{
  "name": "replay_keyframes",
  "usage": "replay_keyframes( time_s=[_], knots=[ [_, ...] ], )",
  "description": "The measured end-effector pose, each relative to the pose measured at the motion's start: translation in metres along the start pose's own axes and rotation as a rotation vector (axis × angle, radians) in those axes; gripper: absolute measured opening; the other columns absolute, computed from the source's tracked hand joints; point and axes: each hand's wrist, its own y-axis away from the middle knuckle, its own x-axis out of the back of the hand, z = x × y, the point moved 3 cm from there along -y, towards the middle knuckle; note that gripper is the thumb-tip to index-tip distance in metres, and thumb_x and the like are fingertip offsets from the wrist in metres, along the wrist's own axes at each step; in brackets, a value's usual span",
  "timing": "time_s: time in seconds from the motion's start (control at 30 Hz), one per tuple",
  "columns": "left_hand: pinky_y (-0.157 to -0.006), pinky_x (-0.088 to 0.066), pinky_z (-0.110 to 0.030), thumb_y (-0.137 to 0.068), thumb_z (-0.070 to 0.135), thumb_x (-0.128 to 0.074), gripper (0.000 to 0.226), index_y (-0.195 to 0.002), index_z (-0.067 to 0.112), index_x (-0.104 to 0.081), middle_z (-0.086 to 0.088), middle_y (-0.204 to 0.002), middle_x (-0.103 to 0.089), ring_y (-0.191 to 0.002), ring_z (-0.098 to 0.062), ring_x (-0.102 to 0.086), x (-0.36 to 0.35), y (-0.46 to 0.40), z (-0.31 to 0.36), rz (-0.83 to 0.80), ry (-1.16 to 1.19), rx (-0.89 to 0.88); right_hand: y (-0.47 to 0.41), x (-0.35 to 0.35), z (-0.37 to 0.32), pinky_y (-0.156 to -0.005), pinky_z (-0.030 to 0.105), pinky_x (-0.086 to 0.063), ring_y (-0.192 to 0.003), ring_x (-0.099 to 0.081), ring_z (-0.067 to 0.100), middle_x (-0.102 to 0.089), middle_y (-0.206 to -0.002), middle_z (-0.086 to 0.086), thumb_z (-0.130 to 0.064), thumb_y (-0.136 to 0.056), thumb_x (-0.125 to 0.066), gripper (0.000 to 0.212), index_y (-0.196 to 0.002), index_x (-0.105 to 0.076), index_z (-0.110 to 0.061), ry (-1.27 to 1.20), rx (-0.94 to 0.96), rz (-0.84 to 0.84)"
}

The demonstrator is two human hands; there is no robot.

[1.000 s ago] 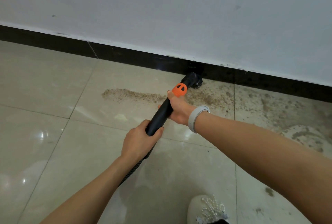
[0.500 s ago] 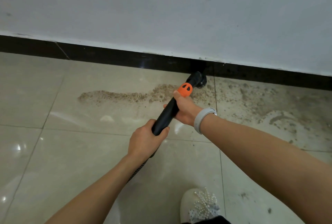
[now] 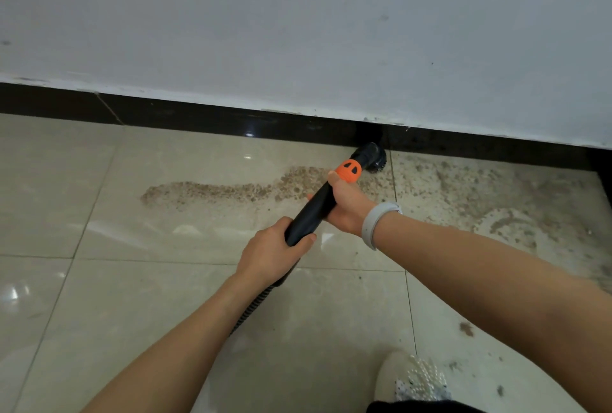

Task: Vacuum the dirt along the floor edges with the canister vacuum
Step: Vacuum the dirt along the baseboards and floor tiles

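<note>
A black vacuum wand point(image 3: 314, 210) with an orange collar point(image 3: 347, 171) ends in a round brush nozzle point(image 3: 374, 157) that sits on the floor against the black baseboard point(image 3: 198, 119). My left hand point(image 3: 270, 252) grips the wand's rear end, where the ribbed hose point(image 3: 255, 305) runs back under my forearm. My right hand point(image 3: 346, 205) grips the wand just behind the orange collar. A streak of brown dirt point(image 3: 215, 190) lies on the tiles left of the nozzle. More scattered dirt point(image 3: 480, 194) spreads to its right. The canister is out of view.
A white wall point(image 3: 298, 31) rises above the baseboard. Glossy beige floor tiles point(image 3: 99, 313) fill the foreground. My pale beaded shoe point(image 3: 410, 379) stands at the bottom right, with small dirt specks point(image 3: 466, 328) near it.
The nozzle has stayed at the baseboard near the tile joint. The view has shifted a little sideways and back. Both hands keep the same grip on the wand.
</note>
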Motion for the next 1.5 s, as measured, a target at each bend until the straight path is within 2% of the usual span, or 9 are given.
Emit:
replay_keyframes(
  time_s=[0.13, 0.27, 0.43, 0.5, 0.67, 0.77, 0.93, 1.13, 1.5],
  knots=[
    [-0.065, -0.048, -0.032, -0.088, 0.050, -0.055, 0.034, -0.104, 0.019, -0.055, -0.001, -0.083, -0.064, -0.075, -0.019, -0.061, -0.007, -0.006, 0.001, -0.029, 0.010, -0.025, -0.006, 0.008, 0.000, -0.084, 0.043, -0.045, -0.096, -0.057, 0.027, -0.042, -0.141, 0.016, -0.026, -0.101, -0.043, 0.052, -0.147, -0.022, -0.013, -0.042, 0.011, 0.027],
    [-0.061, -0.045, -0.029, -0.089, 0.050, -0.054, 0.034, -0.104, 0.020, -0.054, 0.002, -0.080, -0.061, -0.072, -0.018, -0.060, -0.012, -0.016, 0.012, -0.045, -0.022, -0.063, -0.009, 0.019, -0.009, -0.083, 0.041, -0.044, -0.086, -0.059, 0.024, -0.042, -0.142, 0.017, -0.026, -0.101, -0.044, 0.054, -0.148, -0.021, -0.013, -0.080, 0.033, 0.069],
    [-0.062, -0.047, -0.030, -0.088, 0.051, -0.054, 0.031, -0.100, 0.023, -0.053, 0.002, -0.081, -0.063, -0.072, -0.017, -0.061, -0.012, -0.015, 0.010, -0.003, -0.004, -0.051, -0.009, 0.016, -0.011, -0.082, 0.041, -0.045, -0.079, -0.058, 0.023, -0.048, -0.130, 0.016, -0.025, -0.101, -0.045, 0.050, -0.144, -0.024, -0.012, -0.070, 0.053, 0.062],
    [-0.058, -0.044, -0.028, -0.087, 0.051, -0.055, 0.029, -0.098, 0.023, -0.053, 0.003, -0.077, -0.061, -0.069, -0.015, -0.059, -0.008, -0.010, 0.002, 0.045, 0.015, -0.035, -0.009, 0.009, -0.007, -0.078, 0.041, -0.046, -0.076, -0.058, 0.024, -0.053, -0.111, 0.014, -0.025, -0.100, -0.046, 0.045, -0.140, -0.029, -0.012, -0.045, 0.045, 0.041],
    [-0.052, -0.034, -0.026, -0.087, 0.050, -0.055, 0.029, -0.098, 0.024, -0.053, 0.005, -0.076, -0.057, -0.067, -0.015, -0.056, 0.010, 0.000, -0.020, 0.162, -0.072, -0.011, -0.012, -0.017, 0.010, -0.061, 0.037, -0.050, -0.068, -0.055, 0.024, -0.049, -0.085, 0.011, -0.018, -0.096, -0.050, 0.019, -0.112, -0.042, -0.012, -0.067, 0.044, 0.009],
    [-0.057, -0.037, -0.028, -0.086, 0.051, -0.055, 0.032, -0.102, 0.024, -0.054, 0.006, -0.081, -0.059, -0.070, -0.017, -0.057, 0.015, 0.009, -0.030, 0.233, -0.128, 0.013, -0.014, -0.027, 0.022, -0.061, 0.037, -0.051, -0.065, -0.055, 0.024, -0.048, -0.083, 0.011, -0.016, -0.095, -0.050, 0.010, -0.098, -0.041, -0.013, -0.100, 0.032, -0.029],
    [-0.064, -0.047, -0.031, -0.084, 0.055, -0.053, 0.037, -0.106, 0.025, -0.055, 0.005, -0.085, -0.061, -0.074, -0.019, -0.060, 0.018, 0.026, -0.037, 0.331, -0.196, 0.028, -0.013, -0.035, 0.033, -0.062, 0.037, -0.052, -0.066, -0.057, 0.025, -0.048, -0.084, 0.011, -0.018, -0.094, -0.053, 0.017, -0.104, -0.040, -0.013, -0.119, 0.008, -0.085],
    [-0.055, -0.040, -0.028, -0.082, 0.049, -0.061, 0.038, -0.104, 0.018, -0.060, 0.001, -0.083, -0.061, -0.066, -0.025, -0.061, 0.014, 0.031, -0.023, 0.364, -0.286, -0.052, -0.013, -0.023, 0.033, -0.059, 0.035, -0.052, -0.062, -0.055, 0.024, -0.048, -0.079, 0.011, -0.025, -0.091, -0.056, 0.019, -0.099, -0.045, -0.011, -0.161, -0.039, -0.114],
    [-0.063, -0.039, -0.028, -0.089, 0.058, -0.045, 0.044, -0.115, 0.023, -0.049, 0.003, -0.101, -0.058, -0.083, -0.021, -0.061, -0.025, 0.008, 0.037, 0.184, -0.403, -0.169, -0.021, 0.053, 0.000, -0.056, 0.034, -0.050, -0.061, -0.053, 0.021, -0.050, -0.075, 0.009, -0.030, -0.088, -0.059, 0.028, -0.107, -0.047, -0.012, -0.221, 0.009, 0.063]
  ],
)
